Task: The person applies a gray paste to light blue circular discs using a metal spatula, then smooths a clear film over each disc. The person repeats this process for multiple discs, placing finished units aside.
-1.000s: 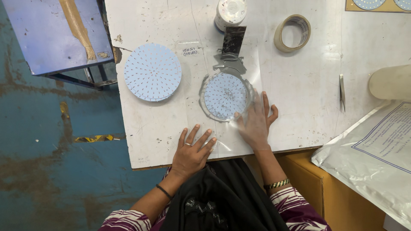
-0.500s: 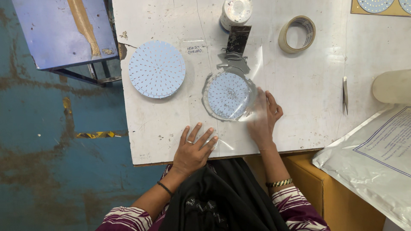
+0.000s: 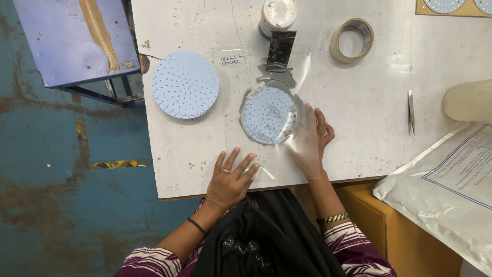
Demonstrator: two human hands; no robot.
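On the white desk point(image 3: 359, 128), a small white label point(image 3: 229, 60) sits up top, a big plastic bag point(image 3: 441, 205) lies right. Left hand point(image 3: 230, 179) lies flat, fingers wide. Right hand point(image 3: 307, 141), fingers spread, presses clear plastic point(image 3: 302, 77) just beside the round dotted disc point(image 3: 269, 114).

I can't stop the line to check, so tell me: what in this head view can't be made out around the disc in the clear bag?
- Right hand: seen only through the clear plastic bag; its grip is unclear.
- Dotted disc in the bag: its dots are too small to identify.
- Small handwritten note on the table: too small.
- Cream object: cut off by the right edge.
- Left hand: flat on the bag's near edge, palm side hidden.
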